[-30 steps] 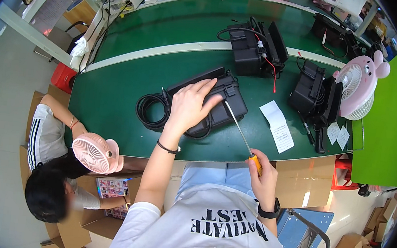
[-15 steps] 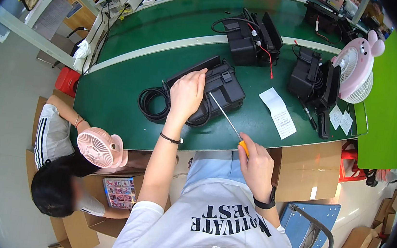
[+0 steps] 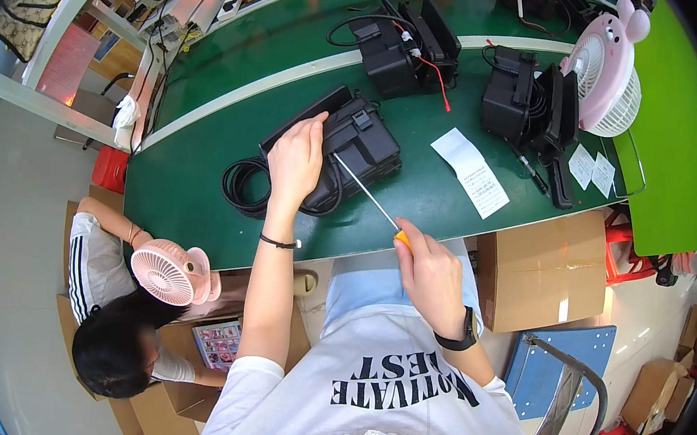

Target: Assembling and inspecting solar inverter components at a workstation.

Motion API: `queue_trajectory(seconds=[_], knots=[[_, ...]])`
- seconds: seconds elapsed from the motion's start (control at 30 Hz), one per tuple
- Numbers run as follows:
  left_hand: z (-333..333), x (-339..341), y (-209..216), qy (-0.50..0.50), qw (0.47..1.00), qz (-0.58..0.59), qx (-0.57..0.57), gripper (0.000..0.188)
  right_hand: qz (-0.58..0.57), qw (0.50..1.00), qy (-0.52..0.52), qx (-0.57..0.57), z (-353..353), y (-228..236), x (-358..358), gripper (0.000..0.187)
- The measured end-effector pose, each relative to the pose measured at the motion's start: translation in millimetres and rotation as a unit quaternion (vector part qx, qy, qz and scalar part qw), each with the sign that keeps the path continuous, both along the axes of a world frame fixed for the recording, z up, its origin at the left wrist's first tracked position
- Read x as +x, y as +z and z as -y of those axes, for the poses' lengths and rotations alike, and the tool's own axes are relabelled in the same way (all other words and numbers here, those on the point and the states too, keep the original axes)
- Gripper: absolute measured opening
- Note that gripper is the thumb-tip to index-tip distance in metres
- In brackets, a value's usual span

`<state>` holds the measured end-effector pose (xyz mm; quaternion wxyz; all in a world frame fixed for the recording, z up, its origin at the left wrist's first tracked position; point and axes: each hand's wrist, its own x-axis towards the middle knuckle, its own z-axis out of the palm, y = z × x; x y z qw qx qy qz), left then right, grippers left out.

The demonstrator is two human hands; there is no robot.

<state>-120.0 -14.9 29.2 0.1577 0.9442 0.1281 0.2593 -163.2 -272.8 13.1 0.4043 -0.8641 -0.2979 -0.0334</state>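
A black plastic case [image 3: 365,141] with a latch sits tilted at an angle on the green table, its flap standing along the far left side. My left hand [image 3: 295,161] is closed over the near left part of the case, fingers pressed together. In my right hand [image 3: 435,282] is a screwdriver [image 3: 368,195] with an orange handle and a long metal shaft. The shaft's tip meets the near side of the case, close to my left hand; what it touches there is too small to make out. A coiled black cable [image 3: 240,193] lies to the left of the case.
Two more black cases [image 3: 391,56] [image 3: 514,95] stand farther back and right, with wires. A paper slip [image 3: 472,175] lies nearby. A pink fan [image 3: 609,83] is at the right end. Another person [image 3: 109,349] sits at the left by a pink clip fan [image 3: 169,271]. A cardboard box [image 3: 542,272] stands below.
The whole view has shifted, so the table and cases appear farther left and higher. My left hand stays on the case and the screwdriver stays against it.
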Motion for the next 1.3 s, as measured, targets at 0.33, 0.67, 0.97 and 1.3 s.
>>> queue_trajectory(seconds=[0.33,0.67,0.97,1.3], knots=[[1,-1,0,-0.008,1.0,-0.005,-0.019,0.039,-0.058,0.998,0.03,0.024,-1,-3,-2,0.029],[2,-1,2,0.02,0.999,-0.003,-0.042,0.04,-0.626,0.696,0.138,0.323,3,-14,9,0.039],[1,0,4,0.022,0.998,0.012,-0.061,0.037,-0.535,0.794,0.196,0.21,3,3,1,0.043],[-2,0,5,0.005,0.996,0.034,-0.083,0.037,-0.648,0.693,0.178,0.263,-9,17,-5,0.044]])
